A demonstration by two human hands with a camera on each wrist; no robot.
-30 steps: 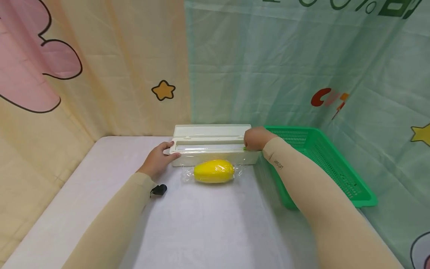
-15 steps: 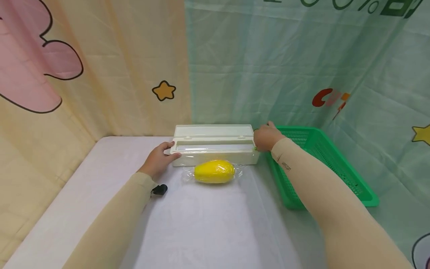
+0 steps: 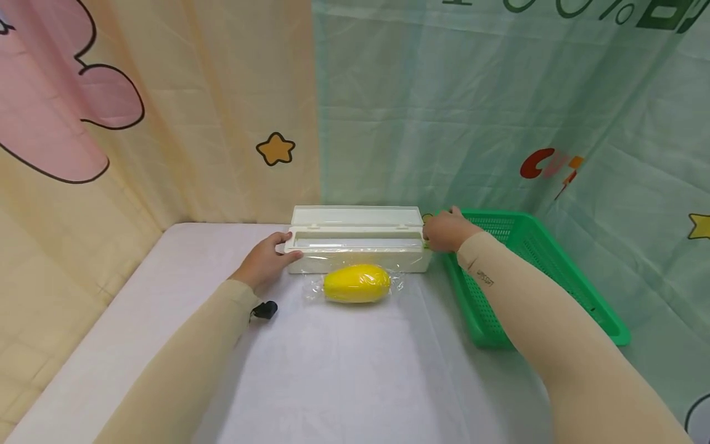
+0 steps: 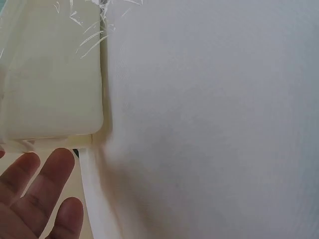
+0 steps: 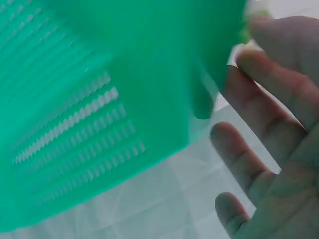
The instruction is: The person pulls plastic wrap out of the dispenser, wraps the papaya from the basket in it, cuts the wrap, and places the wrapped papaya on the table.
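Observation:
A white cling film dispenser [image 3: 357, 260] lies lengthwise at the back of the table, its lid [image 3: 357, 216] raised and the film roll [image 3: 357, 243] showing inside. My left hand [image 3: 266, 262] holds its left end, thumb at the front and a finger at the top edge; other fingers [image 4: 61, 162] spread loosely beside the end. At the right end, my right hand [image 3: 450, 231] pinches a small green slider [image 5: 245, 32] between thumb and forefinger, its other fingers loosely bent. A yellow oblong fruit [image 3: 357, 283] wrapped in clear film lies in front of the dispenser.
A green perforated basket [image 3: 560, 280] stands to the right, close beside my right hand and partly under the right forearm. Printed curtains [image 3: 377, 123] hang behind and at both sides of the white-covered table [image 3: 344, 370].
My right hand has moved right along the dispenser's front edge to its right end, with the slider. The left hand stays at the left end. The fruit has not moved.

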